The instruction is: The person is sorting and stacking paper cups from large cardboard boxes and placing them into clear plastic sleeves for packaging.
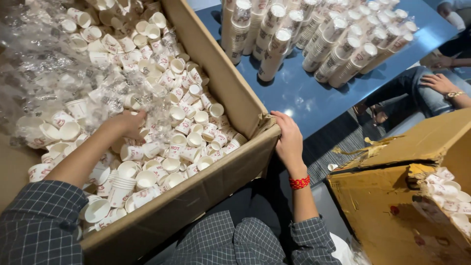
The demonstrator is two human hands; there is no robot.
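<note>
Loads of cups (pixel 162 147): loose in big cardboard box (pixel 216 64)
left hand (pixel 128 123): buried in cups, grip unclear
right hand (pixel 288 140): curled over box corner
table (pixel 314 100): glossy blue, cup stacks (pixel 338 49) standing
floor (pixel 338 142): grey carpet

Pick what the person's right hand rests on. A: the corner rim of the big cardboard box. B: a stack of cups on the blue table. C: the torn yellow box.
A: the right hand grips the corner rim of the cardboard box of loose paper cups.
</note>
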